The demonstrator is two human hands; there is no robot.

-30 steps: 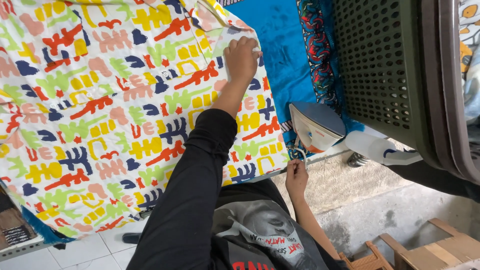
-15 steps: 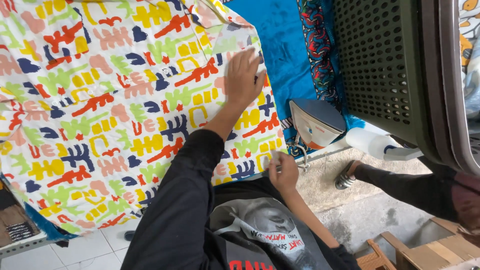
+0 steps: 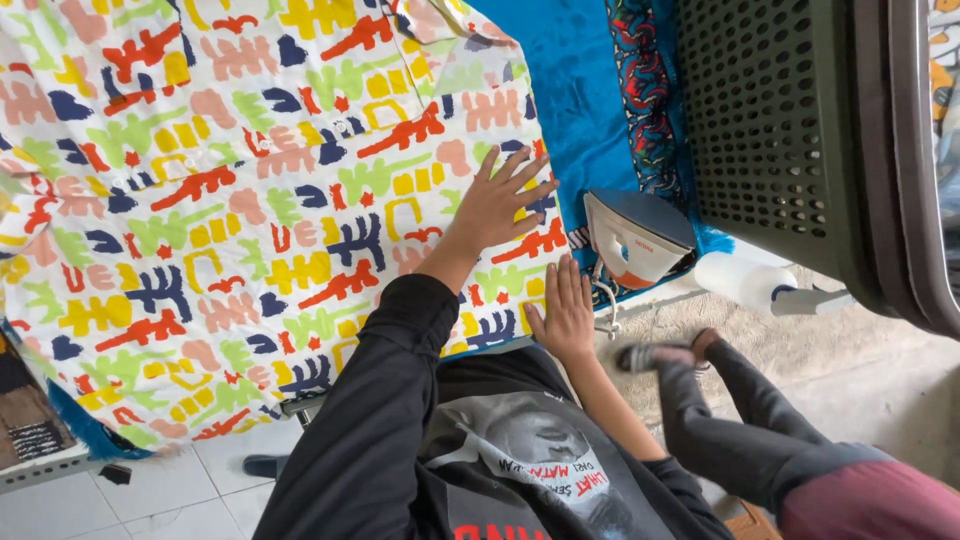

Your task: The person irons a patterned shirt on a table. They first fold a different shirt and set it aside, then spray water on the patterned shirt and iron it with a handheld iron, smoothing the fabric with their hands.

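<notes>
A bright patterned cloth (image 3: 250,200), white with red, yellow, green and navy shapes, lies spread over a blue-covered ironing surface (image 3: 575,90). My left hand (image 3: 500,200), in a black sleeve, rests flat on the cloth near its right edge, fingers spread. My right hand (image 3: 565,310) lies palm down on the cloth's near right corner, fingers together. Neither hand holds anything. A white and orange iron (image 3: 635,240) stands upright on the blue cover just right of both hands.
A dark green perforated plastic crate (image 3: 770,130) fills the upper right. A white bottle-like object (image 3: 745,280) lies below it. Another person's leg in dark trousers with a sandal (image 3: 650,355) reaches in at the right. White floor tiles (image 3: 150,500) show at lower left.
My left hand slid down the cloth toward me and spread its fingers. My right hand moved up and flattened on the cloth's corner. Another person's leg came further in from the right.
</notes>
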